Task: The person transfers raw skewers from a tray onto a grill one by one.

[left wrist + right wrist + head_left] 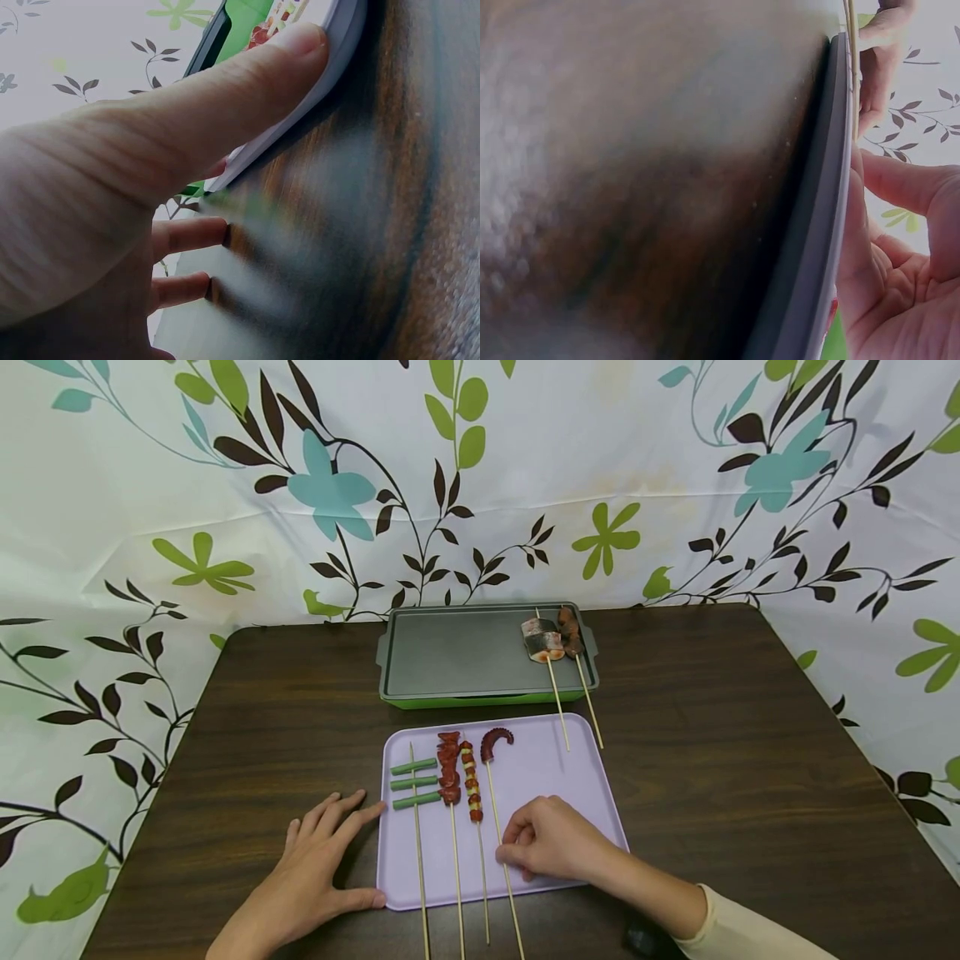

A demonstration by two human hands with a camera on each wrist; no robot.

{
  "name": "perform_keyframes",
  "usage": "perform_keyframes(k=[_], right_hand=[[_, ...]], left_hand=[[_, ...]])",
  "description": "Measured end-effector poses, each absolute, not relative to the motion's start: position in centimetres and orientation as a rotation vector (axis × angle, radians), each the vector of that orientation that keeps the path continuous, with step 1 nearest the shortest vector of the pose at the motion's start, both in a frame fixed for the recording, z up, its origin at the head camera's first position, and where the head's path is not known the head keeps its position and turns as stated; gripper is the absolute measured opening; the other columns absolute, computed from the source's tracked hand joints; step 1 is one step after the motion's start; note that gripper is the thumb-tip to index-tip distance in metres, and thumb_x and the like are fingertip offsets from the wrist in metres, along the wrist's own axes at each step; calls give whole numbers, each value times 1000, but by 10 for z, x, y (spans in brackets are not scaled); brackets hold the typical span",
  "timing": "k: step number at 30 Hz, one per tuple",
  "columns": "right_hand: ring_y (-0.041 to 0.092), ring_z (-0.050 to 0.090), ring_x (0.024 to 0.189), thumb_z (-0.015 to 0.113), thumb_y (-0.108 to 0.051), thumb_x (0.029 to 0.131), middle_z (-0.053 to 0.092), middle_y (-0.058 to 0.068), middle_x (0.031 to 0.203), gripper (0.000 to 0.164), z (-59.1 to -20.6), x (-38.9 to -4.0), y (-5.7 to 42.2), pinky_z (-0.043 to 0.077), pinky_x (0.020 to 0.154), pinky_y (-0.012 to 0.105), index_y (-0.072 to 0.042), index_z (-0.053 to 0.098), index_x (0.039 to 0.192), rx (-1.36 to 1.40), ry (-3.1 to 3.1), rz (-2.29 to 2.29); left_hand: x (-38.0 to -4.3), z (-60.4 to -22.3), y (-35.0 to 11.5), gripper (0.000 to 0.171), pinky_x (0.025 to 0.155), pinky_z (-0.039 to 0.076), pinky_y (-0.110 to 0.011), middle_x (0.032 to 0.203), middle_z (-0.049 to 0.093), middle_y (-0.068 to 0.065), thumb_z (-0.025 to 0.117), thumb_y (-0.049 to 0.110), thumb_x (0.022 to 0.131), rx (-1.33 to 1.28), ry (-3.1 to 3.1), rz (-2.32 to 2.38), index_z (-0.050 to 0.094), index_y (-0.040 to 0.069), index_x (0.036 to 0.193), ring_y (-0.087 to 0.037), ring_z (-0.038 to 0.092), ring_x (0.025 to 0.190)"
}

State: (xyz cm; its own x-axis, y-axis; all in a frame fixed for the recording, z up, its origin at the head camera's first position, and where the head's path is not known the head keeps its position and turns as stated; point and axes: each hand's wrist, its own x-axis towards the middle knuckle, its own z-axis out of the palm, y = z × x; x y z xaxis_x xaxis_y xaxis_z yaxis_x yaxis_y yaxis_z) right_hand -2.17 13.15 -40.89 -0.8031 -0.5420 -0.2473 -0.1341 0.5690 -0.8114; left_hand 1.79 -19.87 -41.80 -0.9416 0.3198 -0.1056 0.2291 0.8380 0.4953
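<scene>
Toward the middle of a lilac tray (543, 768) lies the octopus tentacle skewer (487, 748), its dark red tip curled to the right at the far end and its stick running out past the near rim. The right hand (553, 839) is over the tray, thumb and index fingers pinched on that stick below the tentacle, the other fingers bent inward.

Just left of it is a skewer of red balls (472, 782) alternating with pale yellow pieces, then a red meat skewer (448, 768), and leftmost a green stalk skewer (414, 782), three stalks set crosswise. Their sticks also reach beyond the tray's near edge.

At the tray's left side, the left hand (315, 868) has its fingers spread apart, with the thumb and index fingertip touching the rim and the others resting on the desk (750, 760).

Behind the tray sits a dark grey griddle (457, 652) with a green base. Toward its right end lie a fish skewer (543, 639) and, beside it, a brown meat skewer (571, 632), both sticks projecting over the front edge.

A leaf-and-flower print curtain (510, 435) hangs behind the desk. A cream sleeve (742, 927) covers part of the right forearm; a black object (645, 937) beneath it is too hidden to identify.
</scene>
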Motion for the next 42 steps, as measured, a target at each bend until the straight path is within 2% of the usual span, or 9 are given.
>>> perform_keyframes(k=[9,16,27,34,42], right_hand=[[12,63,48,74,-18,82,63,-4,53,9,-411,-21,133,48,64,19,-14,69,75,-496,2245,-1219],[16,64,48,72,-12,82,65,0,55,8,-412,-21,136,46,46,22,-10,69,76,-463,2202,-1259],[18,64,48,70,-7,82,65,6,55,8,-414,-20,140,52,46,26,-6,68,75,-414,2115,-1332],[19,64,48,70,-6,82,64,4,55,9,-409,-17,142,52,46,27,-7,68,73,-421,2127,-1343],[13,61,46,71,-8,82,64,-1,55,11,-398,-14,142,46,44,22,-10,67,72,-444,2168,-1328]], left_hand=[[18,-417,-198,96,92,15,-77,149,35,-8,73,71,58,413,2824,728,42,37,142,-44,23,136],[18,-417,-199,96,94,17,-73,149,34,-8,74,70,59,432,2827,748,41,36,143,-43,22,137],[19,-418,-199,96,94,18,-71,149,35,-8,74,70,59,441,2833,753,42,36,142,-43,22,137],[19,-418,-199,97,92,15,-75,149,34,-9,73,71,58,426,2826,746,42,36,143,-44,22,137],[19,-418,-199,96,92,14,-77,150,34,-8,73,72,58,413,2816,742,41,38,143,-44,21,137]])
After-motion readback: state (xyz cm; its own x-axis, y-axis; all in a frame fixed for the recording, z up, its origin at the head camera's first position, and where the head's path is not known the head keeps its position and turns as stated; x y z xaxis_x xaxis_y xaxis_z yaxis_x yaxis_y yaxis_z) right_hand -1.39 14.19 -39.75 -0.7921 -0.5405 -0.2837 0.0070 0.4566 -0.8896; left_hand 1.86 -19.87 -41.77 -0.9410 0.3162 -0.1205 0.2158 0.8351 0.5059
